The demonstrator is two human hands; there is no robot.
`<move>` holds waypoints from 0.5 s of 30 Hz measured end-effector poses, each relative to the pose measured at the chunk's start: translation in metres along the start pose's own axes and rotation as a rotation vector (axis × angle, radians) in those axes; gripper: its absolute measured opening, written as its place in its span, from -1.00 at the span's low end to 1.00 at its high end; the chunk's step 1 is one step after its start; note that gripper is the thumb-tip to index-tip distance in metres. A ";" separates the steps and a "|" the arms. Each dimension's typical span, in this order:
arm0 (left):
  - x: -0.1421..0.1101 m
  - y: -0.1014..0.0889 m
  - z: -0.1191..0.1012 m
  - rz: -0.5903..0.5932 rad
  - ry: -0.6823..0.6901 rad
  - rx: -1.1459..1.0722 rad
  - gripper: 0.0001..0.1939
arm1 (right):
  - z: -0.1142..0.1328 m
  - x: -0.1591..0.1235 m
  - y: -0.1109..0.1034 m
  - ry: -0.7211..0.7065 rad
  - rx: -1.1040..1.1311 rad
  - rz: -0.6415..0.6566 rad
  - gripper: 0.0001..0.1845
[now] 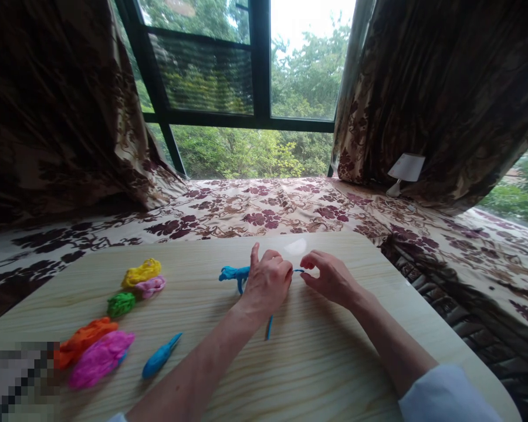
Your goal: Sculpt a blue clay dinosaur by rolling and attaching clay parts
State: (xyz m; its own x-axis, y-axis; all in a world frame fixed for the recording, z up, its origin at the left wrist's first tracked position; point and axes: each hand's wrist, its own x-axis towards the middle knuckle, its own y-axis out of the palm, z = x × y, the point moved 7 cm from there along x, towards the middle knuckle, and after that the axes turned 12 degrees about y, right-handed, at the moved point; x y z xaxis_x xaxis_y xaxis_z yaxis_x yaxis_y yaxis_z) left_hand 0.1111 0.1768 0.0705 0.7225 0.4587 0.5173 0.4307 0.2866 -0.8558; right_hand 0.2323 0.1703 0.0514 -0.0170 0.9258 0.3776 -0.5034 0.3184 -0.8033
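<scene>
A blue modelling clay figure [234,273] lies near the middle of the table, with a thin leg-like piece hanging below it. My left hand [268,278] is closed over the figure's right part and hides much of it. From beneath those fingers a thin blue clay strand [298,270] sticks out to the right. At its tip, the thumb and forefinger of my right hand [330,278] pinch it. Below my left hand, a separate thin blue clay strip [270,327] rests on the wood. Left of my forearm is a tapered blue clay lump [161,356].
Along the left of the pale wooden table [334,363] sit yellow [141,272], light pink [151,286], green [121,304], orange [88,340] and bright pink [102,358] clay lumps. Beyond the table, a small white lamp [406,169] stands on the floral cloth [264,205].
</scene>
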 end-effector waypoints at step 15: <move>-0.001 0.000 0.001 0.009 -0.016 -0.028 -0.79 | 0.004 -0.001 0.000 -0.064 -0.052 -0.001 -0.89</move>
State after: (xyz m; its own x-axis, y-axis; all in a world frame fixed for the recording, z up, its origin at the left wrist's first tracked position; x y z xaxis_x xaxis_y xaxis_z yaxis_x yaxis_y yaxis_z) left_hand 0.1104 0.1770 0.0698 0.7177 0.4751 0.5091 0.4393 0.2583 -0.8604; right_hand 0.2289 0.1681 0.0531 -0.0723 0.9111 0.4058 -0.4578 0.3311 -0.8251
